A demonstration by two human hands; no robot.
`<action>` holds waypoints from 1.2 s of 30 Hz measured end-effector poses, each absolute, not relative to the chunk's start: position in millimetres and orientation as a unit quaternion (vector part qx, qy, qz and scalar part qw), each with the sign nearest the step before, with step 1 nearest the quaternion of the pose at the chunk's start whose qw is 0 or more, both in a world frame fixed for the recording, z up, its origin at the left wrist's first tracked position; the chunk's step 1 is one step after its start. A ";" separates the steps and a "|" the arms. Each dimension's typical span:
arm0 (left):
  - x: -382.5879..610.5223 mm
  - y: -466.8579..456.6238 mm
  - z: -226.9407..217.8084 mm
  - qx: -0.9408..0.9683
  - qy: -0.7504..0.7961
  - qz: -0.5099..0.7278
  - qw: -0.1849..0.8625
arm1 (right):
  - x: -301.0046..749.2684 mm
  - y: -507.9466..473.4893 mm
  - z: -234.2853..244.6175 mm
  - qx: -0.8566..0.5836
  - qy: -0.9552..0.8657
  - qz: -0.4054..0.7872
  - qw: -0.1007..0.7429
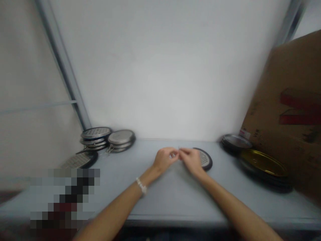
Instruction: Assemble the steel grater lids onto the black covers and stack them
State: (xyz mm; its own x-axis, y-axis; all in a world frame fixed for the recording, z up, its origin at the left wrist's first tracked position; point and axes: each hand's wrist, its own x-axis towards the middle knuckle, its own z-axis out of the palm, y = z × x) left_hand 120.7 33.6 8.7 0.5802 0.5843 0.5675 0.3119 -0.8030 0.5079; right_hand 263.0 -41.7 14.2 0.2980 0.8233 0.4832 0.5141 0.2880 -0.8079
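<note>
My left hand (165, 160) and my right hand (192, 160) meet over the middle of the pale table (175, 197), fingertips pinched together on a small thin metal piece (179, 150) that is too small to name. A round perforated metal disc with a dark rim (205, 159) lies flat on the table just behind my right hand. My left wrist wears a beaded bracelet (141, 186).
Stacks of round perforated discs (96, 137) (121, 140) stand at the back left, with one more disc (80, 160) lying in front. At the right lie dark round lids (235, 142) and a gold-coloured pan (263, 163). A cardboard box (288, 113) leans at the right.
</note>
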 end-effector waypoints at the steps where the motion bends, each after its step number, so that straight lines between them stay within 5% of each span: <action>1: 121.0 33.3 8.8 0.871 0.260 0.376 0.177 | 263.1 -41.5 13.9 -0.580 -0.577 0.138 0.559; 17: 119.0 31.3 5.7 0.884 0.283 0.368 0.061 | 262.6 -37.9 9.4 -0.570 -0.555 0.201 0.572; 28: 112.7 46.3 3.0 0.930 0.263 0.239 -0.093 | 270.9 -31.5 0.3 -0.614 -0.696 0.002 0.374; 36: 110.6 51.9 -1.0 0.932 0.236 0.230 -0.148 | 270.7 -33.2 3.3 -0.647 -0.702 -0.033 0.297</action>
